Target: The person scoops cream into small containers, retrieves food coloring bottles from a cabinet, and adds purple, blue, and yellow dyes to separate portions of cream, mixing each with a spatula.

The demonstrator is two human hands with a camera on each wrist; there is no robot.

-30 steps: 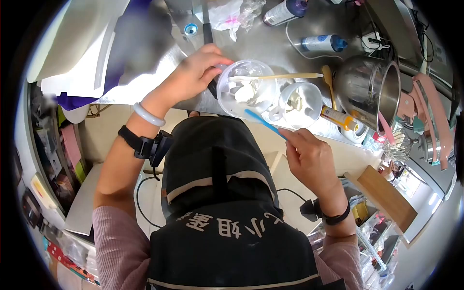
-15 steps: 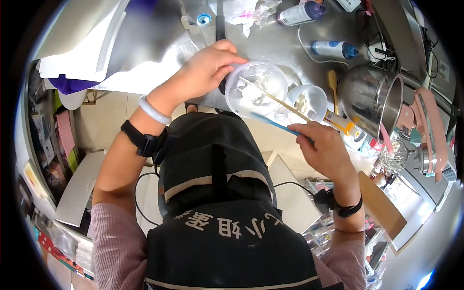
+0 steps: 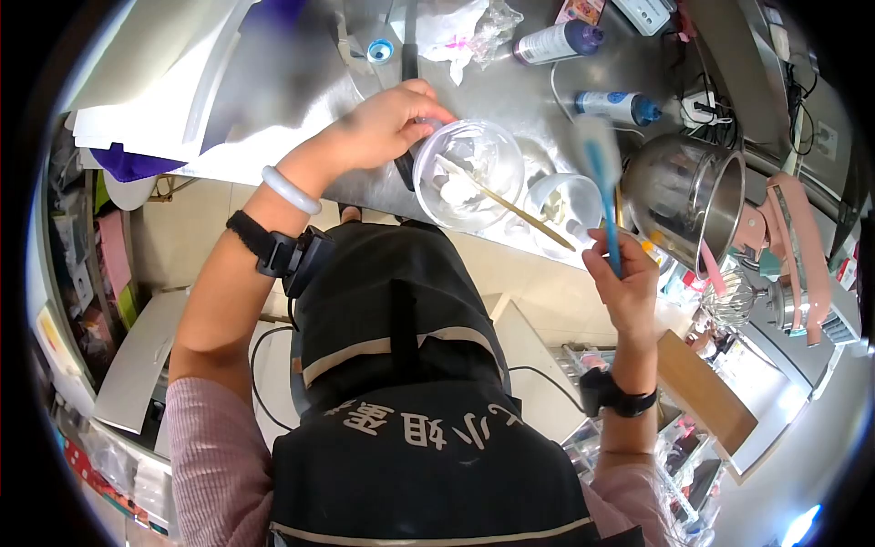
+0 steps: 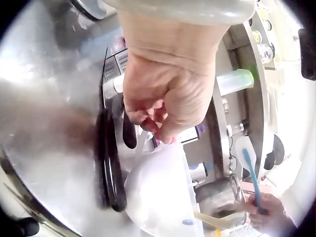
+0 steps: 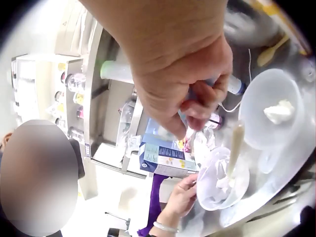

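My left hand (image 3: 387,128) pinches the rim of a translucent plastic bowl (image 3: 499,157) at the counter's front edge. White cream (image 3: 458,190) lies in the bowl, and a spatula with a wooden handle (image 3: 524,217) leans in it, handle toward me. My right hand (image 3: 627,283) grips a spatula by its blue handle (image 3: 610,232), its pale blade raised, as the left wrist view also shows. Just right of the bowl stands a translucent measuring jug (image 3: 583,193); a lump of white cream (image 5: 280,112) sits inside it.
Right of the jug stand a steel mixing bowl (image 3: 670,196) and a pink stand mixer (image 3: 791,242). Behind are a purple-capped bottle (image 3: 551,44), a blue-capped bottle (image 3: 615,107) and crumpled plastic (image 3: 456,32). A black-handled tool (image 3: 409,64) lies beyond my left hand.
My right hand has moved right, lifting the blue spatula from beside the bowl to upright. The wooden-handled spatula has swung toward me in the bowl. My left hand keeps its hold on the rim.
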